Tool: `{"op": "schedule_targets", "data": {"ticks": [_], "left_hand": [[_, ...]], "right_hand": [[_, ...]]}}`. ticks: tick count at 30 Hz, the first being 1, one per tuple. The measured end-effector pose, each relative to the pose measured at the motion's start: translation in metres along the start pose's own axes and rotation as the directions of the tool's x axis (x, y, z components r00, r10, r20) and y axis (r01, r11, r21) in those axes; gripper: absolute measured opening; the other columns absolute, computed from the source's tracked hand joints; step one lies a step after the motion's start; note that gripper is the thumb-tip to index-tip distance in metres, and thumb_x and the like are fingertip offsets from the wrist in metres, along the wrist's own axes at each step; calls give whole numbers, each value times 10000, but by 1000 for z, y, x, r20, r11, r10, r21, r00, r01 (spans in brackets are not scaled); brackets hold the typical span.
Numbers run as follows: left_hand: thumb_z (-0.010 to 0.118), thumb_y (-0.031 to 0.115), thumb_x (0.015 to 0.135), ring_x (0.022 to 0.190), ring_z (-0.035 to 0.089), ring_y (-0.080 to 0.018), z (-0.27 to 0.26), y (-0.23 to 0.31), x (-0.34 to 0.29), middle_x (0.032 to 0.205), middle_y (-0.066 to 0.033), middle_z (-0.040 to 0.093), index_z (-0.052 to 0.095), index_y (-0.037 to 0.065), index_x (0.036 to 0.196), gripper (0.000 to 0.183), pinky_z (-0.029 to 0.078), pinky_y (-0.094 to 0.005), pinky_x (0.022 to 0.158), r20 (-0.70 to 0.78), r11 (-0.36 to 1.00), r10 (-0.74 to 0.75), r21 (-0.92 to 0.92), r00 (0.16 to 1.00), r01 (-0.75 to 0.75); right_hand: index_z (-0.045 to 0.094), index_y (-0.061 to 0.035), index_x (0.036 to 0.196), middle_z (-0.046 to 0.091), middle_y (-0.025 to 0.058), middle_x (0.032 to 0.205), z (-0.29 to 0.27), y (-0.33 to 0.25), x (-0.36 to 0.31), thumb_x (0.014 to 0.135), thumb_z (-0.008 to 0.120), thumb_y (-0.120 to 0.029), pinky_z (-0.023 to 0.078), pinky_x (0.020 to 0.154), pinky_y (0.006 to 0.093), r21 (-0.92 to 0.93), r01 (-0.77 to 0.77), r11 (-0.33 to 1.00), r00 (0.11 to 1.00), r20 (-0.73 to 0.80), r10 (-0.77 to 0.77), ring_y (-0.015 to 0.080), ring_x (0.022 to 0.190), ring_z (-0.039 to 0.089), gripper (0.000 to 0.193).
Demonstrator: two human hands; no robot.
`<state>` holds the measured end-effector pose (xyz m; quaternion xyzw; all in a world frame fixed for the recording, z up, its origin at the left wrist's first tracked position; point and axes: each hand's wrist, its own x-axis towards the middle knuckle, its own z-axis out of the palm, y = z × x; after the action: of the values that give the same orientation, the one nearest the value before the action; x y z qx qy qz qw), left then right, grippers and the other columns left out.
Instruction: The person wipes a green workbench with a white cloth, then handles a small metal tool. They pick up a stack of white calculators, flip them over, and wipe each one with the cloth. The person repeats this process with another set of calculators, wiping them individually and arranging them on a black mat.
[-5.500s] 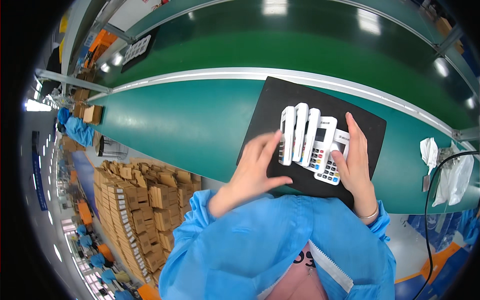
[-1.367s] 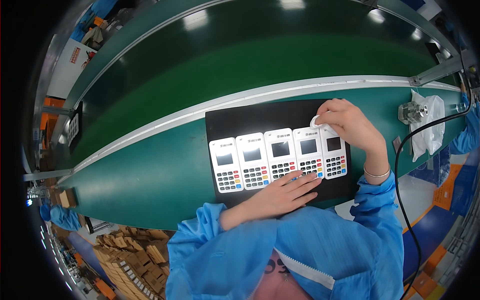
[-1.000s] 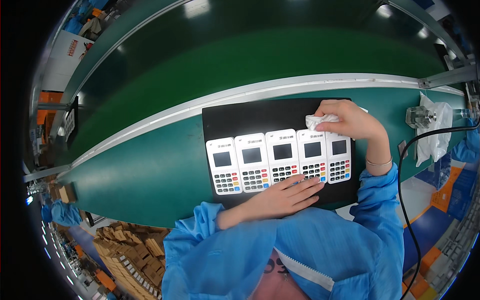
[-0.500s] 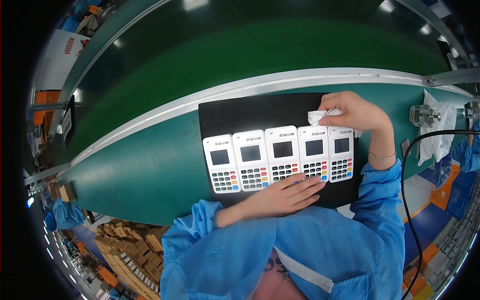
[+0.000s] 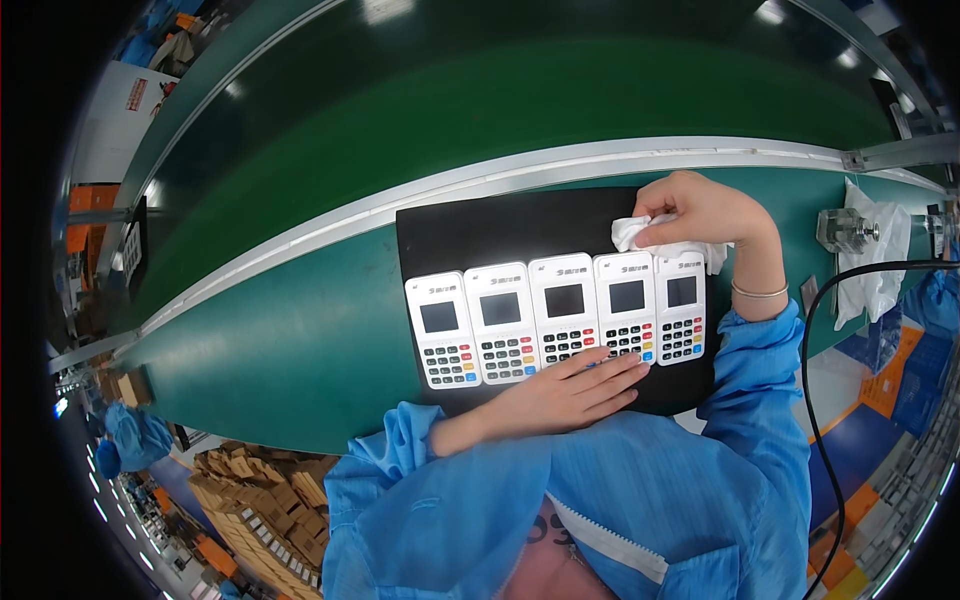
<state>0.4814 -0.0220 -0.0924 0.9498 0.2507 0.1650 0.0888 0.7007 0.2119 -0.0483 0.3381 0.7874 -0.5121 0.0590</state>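
Several white card payment terminals lie face up, side by side in a row on a black mat. Each has a small dark screen above a keypad with coloured keys. My left hand lies flat with fingers stretched over the lower keys of the middle terminals, holding nothing. At the top edge of the two rightmost terminals, my right hand is closed on a crumpled white cloth. Part of the cloth hangs past the top right corner of the rightmost terminal.
A clear bottle with a metal top and a white plastic bag stand at the right. A black cable curves down there. Beyond the green table, a metal rail borders a green belt. Cardboard boxes lie lower left.
My right hand has shifted slightly up and left along the terminals' top edges. More of the cloth shows below and right of it. My left hand stays in place.
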Motion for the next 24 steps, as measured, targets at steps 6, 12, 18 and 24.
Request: {"op": "schedule_targets", "data": {"ticks": [6, 12, 18, 24], "left_hand": [[579, 169, 949, 1469, 416, -186, 0, 0, 0, 1570, -41, 476, 636, 156, 1295, 350, 305, -371, 1217, -10, 1000, -5, -12, 1000, 5], [579, 170, 950, 1463, 426, -186, 1, 1, 0, 1564, -37, 485, 639, 158, 1292, 347, 307, -371, 1218, -11, 1000, -13, -14, 1000, 13], [584, 176, 949, 1462, 429, -188, 1, 0, 0, 1561, -37, 489, 645, 161, 1283, 340, 305, -370, 1217, -13, 1000, -6, -7, 1000, 5], [574, 175, 943, 1456, 435, -188, 3, 1, -1, 1553, -46, 490, 616, 165, 1343, 402, 257, -409, 1245, -17, 1000, 0, 7, 1000, 0]], "right_hand": [[741, 15, 961, 717, 146, 811, 4, 1, 0, 825, 786, -293, 503, 687, 344, -41, 26, 999, 999, -18, -27, 238, 739, 670, 339], [732, -1, 983, 718, 174, 917, 3, -1, -1, 836, 768, -313, 515, 757, 389, -153, 56, 987, 998, -17, -59, 310, 842, 672, 346], [729, -9, 1022, 722, 180, 990, 10, -15, -4, 848, 741, -308, 531, 807, 404, -250, -42, 967, 998, -64, 27, 332, 918, 685, 346], [722, -9, 1035, 724, 176, 1006, 8, -18, -6, 853, 718, -294, 532, 832, 408, -249, -63, 967, 997, -49, 52, 334, 957, 683, 338]]}}
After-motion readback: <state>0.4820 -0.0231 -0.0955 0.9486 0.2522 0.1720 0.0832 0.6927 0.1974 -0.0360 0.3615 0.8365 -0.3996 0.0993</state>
